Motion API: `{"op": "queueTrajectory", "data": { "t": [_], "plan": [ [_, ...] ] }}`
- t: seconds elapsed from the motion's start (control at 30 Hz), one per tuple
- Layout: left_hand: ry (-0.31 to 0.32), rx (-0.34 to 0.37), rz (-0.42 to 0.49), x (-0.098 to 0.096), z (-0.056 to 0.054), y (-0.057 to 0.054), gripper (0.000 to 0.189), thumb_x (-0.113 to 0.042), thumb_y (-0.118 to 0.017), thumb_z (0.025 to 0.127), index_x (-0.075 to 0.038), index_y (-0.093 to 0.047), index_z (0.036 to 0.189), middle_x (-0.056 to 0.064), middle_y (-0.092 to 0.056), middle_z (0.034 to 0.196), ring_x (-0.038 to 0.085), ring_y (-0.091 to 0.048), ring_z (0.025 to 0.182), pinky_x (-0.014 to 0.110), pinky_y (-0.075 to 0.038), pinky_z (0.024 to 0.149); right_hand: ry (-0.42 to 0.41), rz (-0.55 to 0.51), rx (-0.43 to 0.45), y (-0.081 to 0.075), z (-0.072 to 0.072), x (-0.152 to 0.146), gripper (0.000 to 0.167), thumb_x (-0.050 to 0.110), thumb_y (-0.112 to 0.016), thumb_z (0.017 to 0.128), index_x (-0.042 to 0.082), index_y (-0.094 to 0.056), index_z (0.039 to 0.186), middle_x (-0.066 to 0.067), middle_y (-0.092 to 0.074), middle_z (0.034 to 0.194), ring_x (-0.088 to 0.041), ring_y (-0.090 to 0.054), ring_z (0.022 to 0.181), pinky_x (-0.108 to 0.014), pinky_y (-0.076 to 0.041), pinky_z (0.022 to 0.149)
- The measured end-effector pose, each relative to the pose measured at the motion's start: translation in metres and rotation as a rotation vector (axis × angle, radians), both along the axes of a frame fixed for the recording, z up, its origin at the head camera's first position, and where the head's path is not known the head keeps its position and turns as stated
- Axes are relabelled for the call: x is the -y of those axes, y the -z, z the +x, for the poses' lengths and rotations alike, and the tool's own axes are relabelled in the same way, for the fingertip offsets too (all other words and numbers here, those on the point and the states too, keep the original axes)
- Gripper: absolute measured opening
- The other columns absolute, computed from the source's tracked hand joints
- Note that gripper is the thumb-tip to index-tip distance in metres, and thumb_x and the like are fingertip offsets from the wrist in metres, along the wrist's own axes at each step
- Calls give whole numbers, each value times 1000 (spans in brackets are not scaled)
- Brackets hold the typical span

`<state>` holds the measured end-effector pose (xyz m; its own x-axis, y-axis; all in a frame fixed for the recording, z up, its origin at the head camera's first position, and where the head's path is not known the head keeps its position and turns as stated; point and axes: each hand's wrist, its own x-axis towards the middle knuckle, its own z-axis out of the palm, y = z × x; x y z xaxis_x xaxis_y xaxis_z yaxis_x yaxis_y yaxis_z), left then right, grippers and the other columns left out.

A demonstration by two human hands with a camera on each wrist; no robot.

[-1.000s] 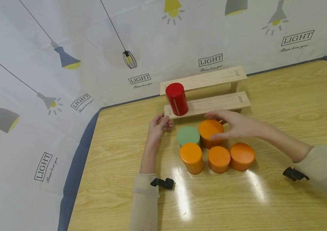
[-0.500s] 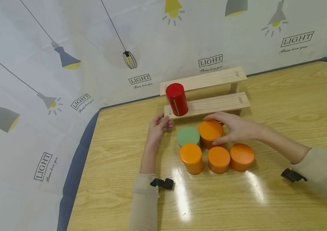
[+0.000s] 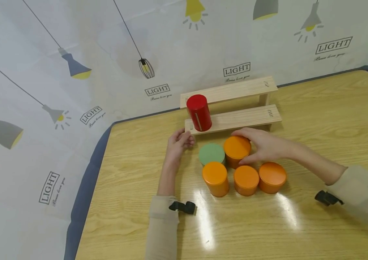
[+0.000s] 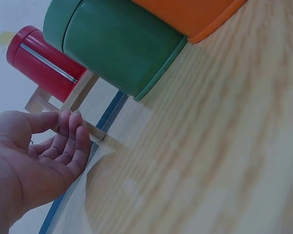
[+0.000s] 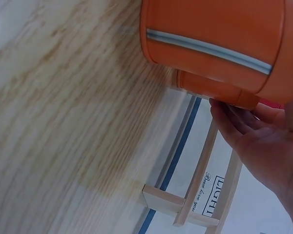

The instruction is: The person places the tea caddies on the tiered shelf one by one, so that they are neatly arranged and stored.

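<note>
Around the back orange canister point(image 3: 237, 147), my right hand point(image 3: 262, 144) curls with its fingers on the far side and its thumb at the near side. In the right wrist view, an orange canister with a pale stripe point(image 5: 210, 51) covers part of that hand. My left hand point(image 3: 175, 144) rests with loosely curled fingers beside the left end of a two-step wooden shelf point(image 3: 245, 117). Nothing shows in its palm point(image 4: 39, 165). A red canister point(image 3: 199, 113) stands on the shelf's lower step. A green canister point(image 3: 212, 153) stands between the hands, left of the gripped one.
Three more orange canisters stand nearer the person: a taller one point(image 3: 215, 178) at the left, a short one point(image 3: 246, 180) in the middle, and another point(image 3: 272, 177) at the right. The table point(image 3: 128, 202) meets a lamp-patterned wall covering point(image 3: 106, 54) behind the shelf.
My right hand has shifted slightly, its thumb coming off the top of the back orange canister to its near side. The left hand and the canisters stay where they were.
</note>
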<state>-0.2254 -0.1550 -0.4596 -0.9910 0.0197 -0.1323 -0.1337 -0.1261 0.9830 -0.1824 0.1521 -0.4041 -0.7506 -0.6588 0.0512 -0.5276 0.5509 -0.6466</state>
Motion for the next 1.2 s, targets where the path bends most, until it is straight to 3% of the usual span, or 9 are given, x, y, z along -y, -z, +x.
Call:
{"op": "queueTrajectory", "data": {
  "t": [0.4,0.8,1.2],
  "plan": [
    [-1,-8,-7,0,-1,1,40,-10,-59,103,7,-47,137,8,-66,91,14,-65,76,25,-57,72,51,-48,-45,-3,-4,-4,84,42,-88,78,0,-50,140,-20,-54,139,-36,-53,125,-56,-42,107],
    [-5,0,10,0,0,0,41,-11,-59,103,7,-46,139,12,-66,94,15,-65,77,25,-57,72,71,-115,-86,-20,-11,-8,80,32,-89,78,-3,-51,138,-19,-58,133,-33,-56,116,-52,-45,102],
    [2,-12,8,0,0,0,39,-10,-58,103,7,-48,137,12,-66,92,14,-65,75,25,-57,71,151,-137,-91,-35,-27,-10,77,26,-90,77,-3,-52,137,-15,-60,127,-27,-57,110,-48,-49,97]
  ]
}}
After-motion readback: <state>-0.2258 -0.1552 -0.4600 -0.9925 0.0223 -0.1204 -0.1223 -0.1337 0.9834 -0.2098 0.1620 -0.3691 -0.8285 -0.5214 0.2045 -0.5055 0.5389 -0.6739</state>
